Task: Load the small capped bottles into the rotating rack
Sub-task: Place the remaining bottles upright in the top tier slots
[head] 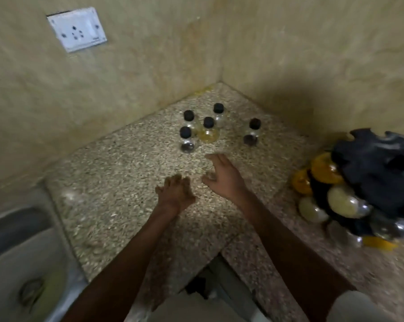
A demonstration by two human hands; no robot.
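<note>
Several small glass bottles with black caps stand upright in the counter's back corner: one with yellow contents (208,131), one with dark contents (186,141) at the front left, one apart on the right (252,133). The rotating rack (368,187), black-topped and holding jars with yellow and pale contents, stands at the right edge. My left hand (176,191) hovers over the counter, fingers apart, holding nothing. My right hand (221,175) is open a short way in front of the bottles, touching none. The image is motion-blurred.
The speckled stone counter (108,196) fills the corner between two beige walls. A steel sink (22,263) lies at the lower left. A white wall socket (76,29) is mounted at the upper left. The counter's front edge has a notch below my arms.
</note>
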